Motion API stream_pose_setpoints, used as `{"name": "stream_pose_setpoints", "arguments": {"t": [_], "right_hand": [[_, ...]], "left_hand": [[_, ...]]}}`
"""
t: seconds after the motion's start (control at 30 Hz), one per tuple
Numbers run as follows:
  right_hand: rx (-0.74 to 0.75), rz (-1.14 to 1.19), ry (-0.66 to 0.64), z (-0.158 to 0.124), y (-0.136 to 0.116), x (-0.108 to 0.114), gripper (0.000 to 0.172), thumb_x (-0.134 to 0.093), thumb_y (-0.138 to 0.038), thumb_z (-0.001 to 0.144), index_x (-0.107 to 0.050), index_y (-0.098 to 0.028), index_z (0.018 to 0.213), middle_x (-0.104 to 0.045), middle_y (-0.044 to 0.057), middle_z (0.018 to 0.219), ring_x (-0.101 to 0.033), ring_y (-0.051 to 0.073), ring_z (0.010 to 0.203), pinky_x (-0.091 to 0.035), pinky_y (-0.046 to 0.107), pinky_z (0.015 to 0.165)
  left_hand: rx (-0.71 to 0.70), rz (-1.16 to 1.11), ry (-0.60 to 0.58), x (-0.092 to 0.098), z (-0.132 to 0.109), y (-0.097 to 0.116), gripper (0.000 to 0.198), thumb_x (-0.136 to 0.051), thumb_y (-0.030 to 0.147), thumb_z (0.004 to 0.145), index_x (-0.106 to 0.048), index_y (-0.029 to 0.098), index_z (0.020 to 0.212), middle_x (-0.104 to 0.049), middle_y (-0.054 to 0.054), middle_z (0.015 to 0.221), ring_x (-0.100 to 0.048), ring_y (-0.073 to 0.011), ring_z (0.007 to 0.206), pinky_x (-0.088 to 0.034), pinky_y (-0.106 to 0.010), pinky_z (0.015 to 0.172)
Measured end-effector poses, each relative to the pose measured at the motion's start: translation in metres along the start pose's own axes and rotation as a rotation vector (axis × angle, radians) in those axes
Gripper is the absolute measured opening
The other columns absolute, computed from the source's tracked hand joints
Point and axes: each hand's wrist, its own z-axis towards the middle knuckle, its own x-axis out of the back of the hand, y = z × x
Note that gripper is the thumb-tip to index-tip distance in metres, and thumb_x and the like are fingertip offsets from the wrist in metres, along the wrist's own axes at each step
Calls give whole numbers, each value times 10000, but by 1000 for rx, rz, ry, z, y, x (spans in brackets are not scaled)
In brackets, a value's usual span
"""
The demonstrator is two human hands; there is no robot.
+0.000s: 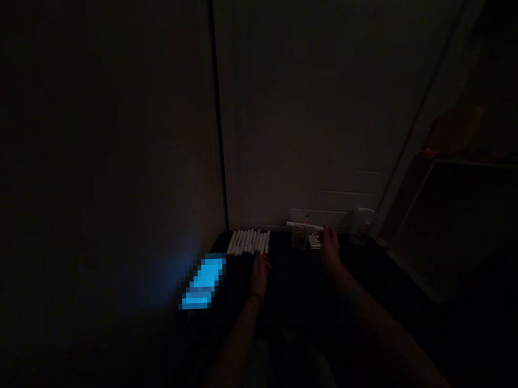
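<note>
The scene is very dark. My right hand (330, 245) is closed on a white marker (304, 225), which it holds up nearly level, its free end pointing left. Below that marker are a clear container (299, 237) and a few more white sticks (315, 241), their details lost in the gloom. A row of several white markers (247, 242) lies side by side at the back left of the dark tabletop (288, 284). At the near right end of this row is my left hand (259, 268), fingers apart; whether they touch a marker is hard to see.
A brightly lit blue screen (204, 281), blurred out, lies at the table's left edge. Another clear container (362, 224) stands at the back right. A pale wall (303, 129) rises directly behind the table. Off to the right is a shelf (476, 161) with an orange object (456, 129).
</note>
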Motion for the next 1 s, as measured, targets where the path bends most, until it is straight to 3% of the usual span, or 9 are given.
{"name": "stream_pose_setpoints", "arguments": {"t": [0.17,0.27,0.33,0.5,0.7,1.0], "right_hand": [[385,-259,24,48,-66,-4,379,-348,-456,812,-484,-151,990,-551,52,836,-510,135,745,-390,258,670],[547,-440,-100,59,-86,-11,379,-352,-445,827,-514,-145,992,-572,79,883,-508,151,773,-368,273,695],[576,-555,-146,63,-90,-16,399,-331,-447,838,-528,-142,1004,-585,92,879,-507,158,743,-357,273,670],[556,-830,-228,65,-79,-26,362,-353,-455,837,-567,-221,1009,-611,56,859,-511,161,719,-319,261,627],[511,-978,-263,61,-49,-38,313,-403,-433,819,-596,-268,1000,-624,53,866,-522,183,738,-311,275,617],[524,-1147,-330,55,-31,-47,239,-459,-291,785,-629,-232,942,-613,105,906,-448,255,918,-289,369,758]], "left_hand": [[8,3,6,0,-2,0,509,-298,601,749,-529,152,812,-504,4,582,-407,-78,499,-318,-209,499],[3,20,8,0,-3,2,530,-291,615,743,-538,148,787,-503,-5,580,-417,-87,508,-329,-217,506],[-9,39,24,0,-4,4,543,-288,626,735,-546,149,762,-510,-12,589,-428,-92,518,-343,-224,523],[17,54,29,-1,-4,7,579,-286,656,712,-558,144,726,-509,-17,587,-437,-97,522,-341,-227,522],[28,50,20,-1,-3,3,573,-287,648,717,-563,146,718,-508,-7,571,-422,-88,497,-327,-223,500],[-10,43,14,1,-7,6,534,-306,619,735,-561,150,725,-514,0,593,-443,-88,535,-342,-224,533]]}}
